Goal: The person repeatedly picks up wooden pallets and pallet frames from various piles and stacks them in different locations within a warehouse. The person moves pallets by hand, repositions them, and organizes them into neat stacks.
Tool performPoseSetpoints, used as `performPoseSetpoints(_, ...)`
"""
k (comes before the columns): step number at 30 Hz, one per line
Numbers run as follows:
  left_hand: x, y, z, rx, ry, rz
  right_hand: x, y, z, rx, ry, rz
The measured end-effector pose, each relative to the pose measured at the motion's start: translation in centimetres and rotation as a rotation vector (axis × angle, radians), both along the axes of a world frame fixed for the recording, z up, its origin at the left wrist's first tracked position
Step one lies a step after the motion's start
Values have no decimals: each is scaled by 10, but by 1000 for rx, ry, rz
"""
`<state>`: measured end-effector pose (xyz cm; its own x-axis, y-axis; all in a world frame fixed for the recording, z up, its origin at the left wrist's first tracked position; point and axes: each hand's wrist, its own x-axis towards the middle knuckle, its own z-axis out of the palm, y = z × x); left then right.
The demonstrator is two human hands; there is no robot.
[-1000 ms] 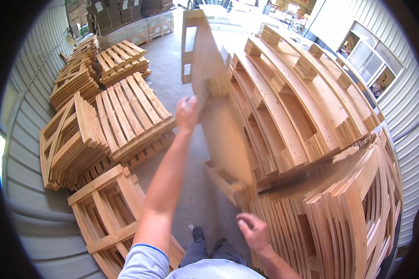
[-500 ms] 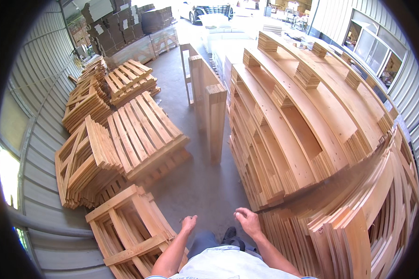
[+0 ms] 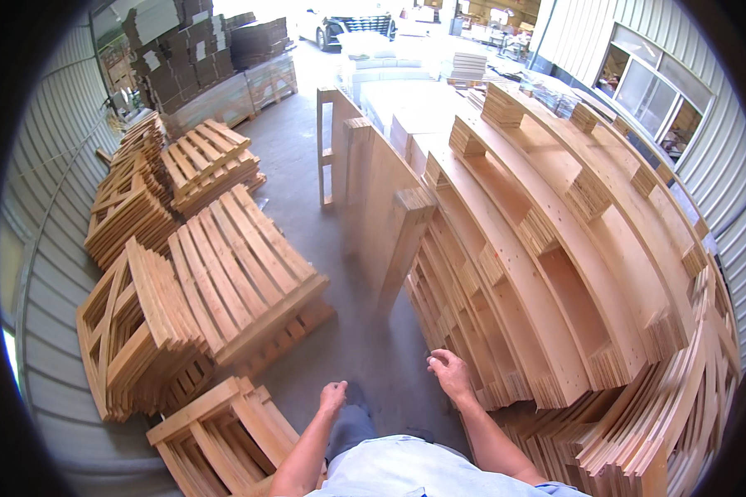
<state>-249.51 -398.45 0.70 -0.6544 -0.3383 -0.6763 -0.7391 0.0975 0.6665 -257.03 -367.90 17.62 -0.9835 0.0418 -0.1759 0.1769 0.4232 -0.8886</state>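
My left hand point(image 3: 333, 397) is closed in a loose fist over the floor, and whatever it may hold is hidden. To the right, my right hand point(image 3: 451, 374) holds nothing, its fingers half bent and apart. It is nearest to the large stack of plywood pallets point(image 3: 518, 290), not touching it. Ahead of both hands, a wooden pallet point(image 3: 389, 178) stands on its edge and leans toward that stack. Below and left of my left hand lie wooden frames point(image 3: 224, 431) in a pile.
Slatted pallets point(image 3: 244, 273) and leaning wooden frames point(image 3: 137, 323) line the left wall. Thin wooden boards point(image 3: 638, 439) stand at the lower right. Farther off are dark stacked bundles point(image 3: 182, 62), white wrapped stacks point(image 3: 381, 70) and a parked vehicle point(image 3: 352, 25). Grey floor point(image 3: 290, 166) runs between the rows.
I have moved forward, and the stacks sit lower in view. The upright pallet now tilts more to the right, toward the plywood stack. Both hands keep about the same pose.
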Motion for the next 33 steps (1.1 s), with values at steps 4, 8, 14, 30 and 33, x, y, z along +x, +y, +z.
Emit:
performPoseSetpoints(4, -69, -40, 9, -42, 74, -187, -48, -31, 12, -58, -4, -89)
performPoseSetpoints(8, -122, -53, 23, -51, 105, -274, -80, -48, 19, -132, -19, -199)
performPoseSetpoints(14, -211, -21, 96, -134, 316, -416, -138, -51, 3, -35, 22, -210)
performPoseSetpoints(30, -393, 47, 146, -254, 441, -565, -343, -67, -49, 248, 317, -392)
performPoseSetpoints(33, -415, 58, 141, -317, 434, -571, -357, -68, -57, 98, 351, -355)
